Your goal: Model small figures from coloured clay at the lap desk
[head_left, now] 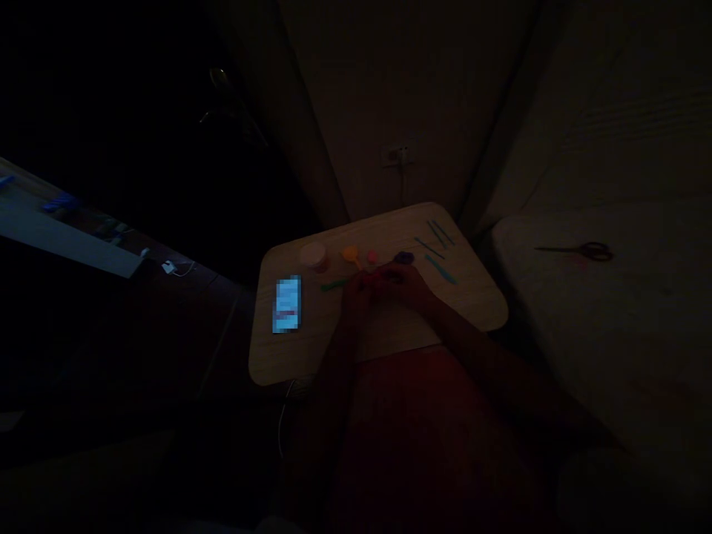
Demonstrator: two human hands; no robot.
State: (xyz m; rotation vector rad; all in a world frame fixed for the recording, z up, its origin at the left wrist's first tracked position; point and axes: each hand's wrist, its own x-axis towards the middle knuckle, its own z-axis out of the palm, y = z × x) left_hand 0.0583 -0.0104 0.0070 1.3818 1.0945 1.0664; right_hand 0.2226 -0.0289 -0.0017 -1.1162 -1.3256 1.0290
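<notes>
At frame centre, the red piece between the left hand and right hand, whose grip cannot be told in this gloom, is best pressed lightly and evenly.

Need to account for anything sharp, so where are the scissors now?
In the head view, the scissors lie toward the right, on the pale surface beside the table, beyond its right edge and apart from the right hand.

"Which way's the reach?"
"Left forearm nearly straight toward far, right forearm slanting in from near right."
"And at the ends?"
"Left hand close beside right hand, both dim."
</notes>
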